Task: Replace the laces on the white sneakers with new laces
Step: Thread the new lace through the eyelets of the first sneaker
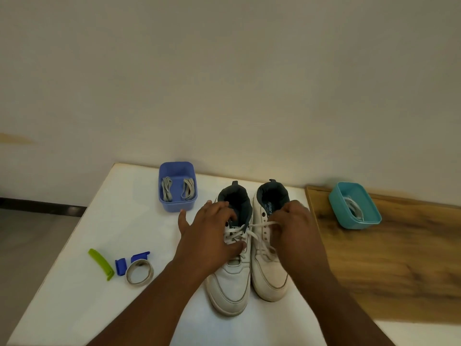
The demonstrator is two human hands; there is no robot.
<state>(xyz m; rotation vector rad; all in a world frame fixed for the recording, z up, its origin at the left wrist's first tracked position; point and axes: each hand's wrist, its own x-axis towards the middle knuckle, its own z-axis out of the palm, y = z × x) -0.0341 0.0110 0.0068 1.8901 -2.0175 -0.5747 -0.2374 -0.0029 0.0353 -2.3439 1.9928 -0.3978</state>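
Two bare forearms reach up from the bottom edge toward a pair of white leather sneakers standing side by side, toes toward the camera, on a white tabletop (82, 305). On the left white sneaker (230, 285), the left hand (209, 236) lies flat across the laced throat, fingers straight and spread, pressing down on the criss-crossed white lace (237, 233) with the thumb out to the left over the table. Beside it, the right hand (296, 231) sits over the lacing of the right white sneaker (270, 278), its fingers curled and pinching a strand of white lace that runs taut from the left sneaker's upper eyelets across the gap to this hand. More loose lace loops lie on the right sneaker's tongue just under the hand.

Behind the left sneaker stands a blue rectangular plastic tub (177, 187) holding two bundles of grey flat laces (167, 188), well apart from both hands. To the far right, on a wood-grain board (389, 268), a teal rectangular plastic tub (354, 206) holds a pale coiled lace. Left of the forearms lie a lime-green plastic clip (101, 264), a blue plastic clip (131, 262) in open pieces, and a coiled ring of grey lace (139, 272) touching the blue clip.
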